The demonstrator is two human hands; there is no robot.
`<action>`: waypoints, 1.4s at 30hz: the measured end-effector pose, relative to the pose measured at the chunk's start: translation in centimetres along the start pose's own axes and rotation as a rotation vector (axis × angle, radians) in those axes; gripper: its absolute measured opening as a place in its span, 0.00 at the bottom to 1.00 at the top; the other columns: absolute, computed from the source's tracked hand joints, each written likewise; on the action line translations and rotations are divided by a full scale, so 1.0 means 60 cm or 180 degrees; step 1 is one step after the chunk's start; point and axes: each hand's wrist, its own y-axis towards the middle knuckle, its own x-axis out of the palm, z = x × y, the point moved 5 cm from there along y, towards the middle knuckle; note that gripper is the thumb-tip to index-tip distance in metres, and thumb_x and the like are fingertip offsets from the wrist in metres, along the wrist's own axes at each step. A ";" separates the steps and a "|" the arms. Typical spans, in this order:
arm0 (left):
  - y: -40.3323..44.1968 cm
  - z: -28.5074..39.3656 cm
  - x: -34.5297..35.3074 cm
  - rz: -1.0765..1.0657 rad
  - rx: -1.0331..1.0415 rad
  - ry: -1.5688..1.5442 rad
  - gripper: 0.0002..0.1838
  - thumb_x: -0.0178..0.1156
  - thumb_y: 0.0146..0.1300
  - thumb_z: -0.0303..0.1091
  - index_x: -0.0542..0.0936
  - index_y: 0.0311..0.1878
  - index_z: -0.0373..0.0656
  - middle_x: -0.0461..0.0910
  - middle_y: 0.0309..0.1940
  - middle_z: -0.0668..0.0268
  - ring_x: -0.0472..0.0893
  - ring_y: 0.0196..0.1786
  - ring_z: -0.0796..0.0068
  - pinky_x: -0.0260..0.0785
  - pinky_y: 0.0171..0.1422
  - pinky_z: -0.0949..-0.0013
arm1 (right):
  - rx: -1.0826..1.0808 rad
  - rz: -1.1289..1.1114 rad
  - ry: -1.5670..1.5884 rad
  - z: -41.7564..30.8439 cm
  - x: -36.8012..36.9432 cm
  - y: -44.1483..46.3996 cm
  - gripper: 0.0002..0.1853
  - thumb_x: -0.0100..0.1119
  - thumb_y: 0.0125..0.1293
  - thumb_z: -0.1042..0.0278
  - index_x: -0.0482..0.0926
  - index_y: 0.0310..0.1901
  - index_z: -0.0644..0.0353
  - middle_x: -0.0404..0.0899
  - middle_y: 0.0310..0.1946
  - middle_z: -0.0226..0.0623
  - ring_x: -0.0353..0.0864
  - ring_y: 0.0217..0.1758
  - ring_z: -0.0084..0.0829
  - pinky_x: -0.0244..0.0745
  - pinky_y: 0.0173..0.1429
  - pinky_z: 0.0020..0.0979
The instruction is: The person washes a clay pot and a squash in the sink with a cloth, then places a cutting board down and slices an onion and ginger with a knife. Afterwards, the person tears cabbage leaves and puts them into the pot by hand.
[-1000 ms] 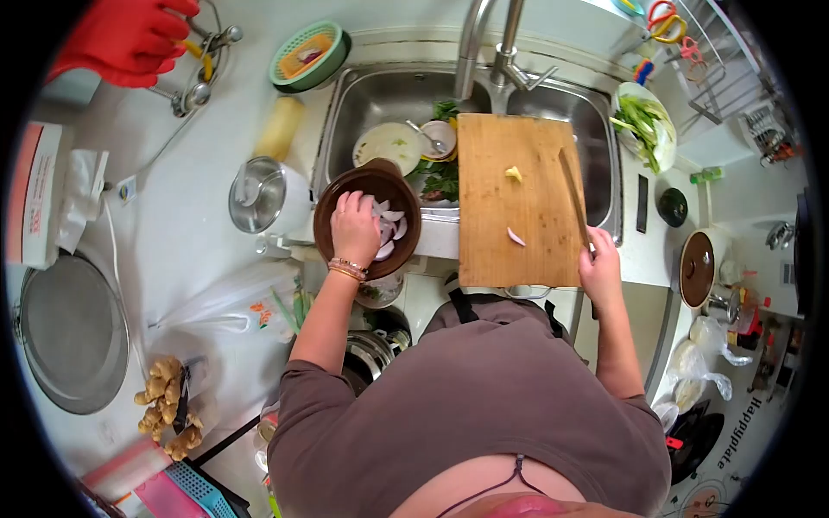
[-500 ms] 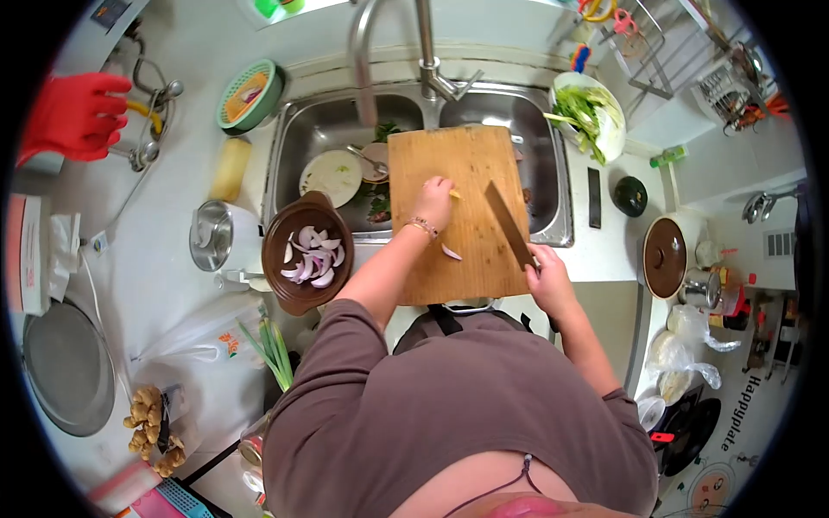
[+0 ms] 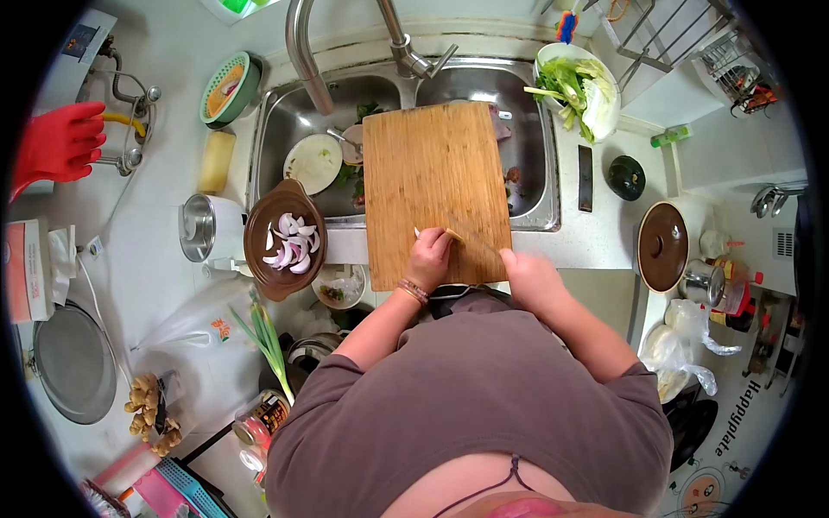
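My left hand (image 3: pixel 429 257) is low on the wooden cutting board (image 3: pixel 432 164), its fingers closed on a small yellow piece (image 3: pixel 453 234). Beside those fingers shows the tip of a pale onion slice (image 3: pixel 417 232). My right hand (image 3: pixel 530 276) grips a knife at the board's right edge; the blade (image 3: pixel 475 236), seen nearly edge-on, points up and left toward the yellow piece. Left of the board, a brown bowl (image 3: pixel 253 251) holds several purple-white onion slices (image 3: pixel 296 244).
The board lies across the double sink (image 3: pixel 553 194). A faucet (image 3: pixel 304 60) arches above it. Greens lie in a white bowl (image 3: pixel 611 121) at the upper right, near a dark green round vegetable (image 3: pixel 626 178). A brown lid (image 3: pixel 663 247) is farther right, spring onions (image 3: pixel 270 343) lower left.
My left hand has left the brown bowl and moved onto the board, taking the yellow piece down toward the near edge. The knife has swung from the right side toward my left fingers.
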 end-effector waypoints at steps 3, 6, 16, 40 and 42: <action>-0.005 -0.004 0.007 0.0099 -0.0031 -0.0007 0.07 0.61 0.56 0.22 0.79 0.39 0.35 0.79 0.37 0.55 0.79 0.40 0.54 0.73 0.44 0.60 | -0.0134 -0.0200 -0.0179 -0.008 -0.006 -0.027 0.03 0.48 0.59 0.74 0.68 0.34 0.62 0.77 0.23 0.46 0.81 0.26 0.48 0.75 0.27 0.45; -0.008 -0.002 0.007 0.0041 -0.0101 0.0003 0.07 0.61 0.56 0.21 0.79 0.39 0.35 0.79 0.38 0.55 0.79 0.41 0.54 0.73 0.44 0.60 | -0.0190 -0.0158 -0.0168 -0.010 -0.014 -0.033 0.03 0.49 0.57 0.74 0.68 0.33 0.62 0.76 0.22 0.45 0.80 0.24 0.46 0.75 0.25 0.44; -0.001 0.000 -0.003 -0.0079 -0.0199 0.0028 0.06 0.60 0.56 0.22 0.80 0.38 0.35 0.79 0.38 0.56 0.79 0.40 0.55 0.73 0.45 0.60 | 0.0077 -0.0636 0.0275 -0.006 0.036 0.012 0.04 0.44 0.62 0.75 0.67 0.37 0.65 0.76 0.32 0.53 0.81 0.34 0.52 0.77 0.37 0.47; -0.012 -0.013 0.000 0.0095 -0.0131 0.0079 0.05 0.60 0.55 0.22 0.79 0.36 0.34 0.79 0.38 0.55 0.79 0.41 0.54 0.74 0.47 0.60 | 0.0144 -0.0959 0.0207 -0.003 0.024 -0.001 0.05 0.42 0.64 0.75 0.65 0.39 0.66 0.76 0.34 0.54 0.80 0.37 0.54 0.76 0.40 0.48; -0.013 -0.012 0.000 0.0088 -0.0131 0.0077 0.06 0.60 0.55 0.22 0.79 0.37 0.34 0.79 0.38 0.55 0.79 0.41 0.54 0.74 0.47 0.60 | 0.0180 -0.1094 0.0160 -0.007 0.012 -0.007 0.05 0.44 0.63 0.75 0.65 0.40 0.65 0.77 0.35 0.53 0.80 0.38 0.54 0.76 0.41 0.48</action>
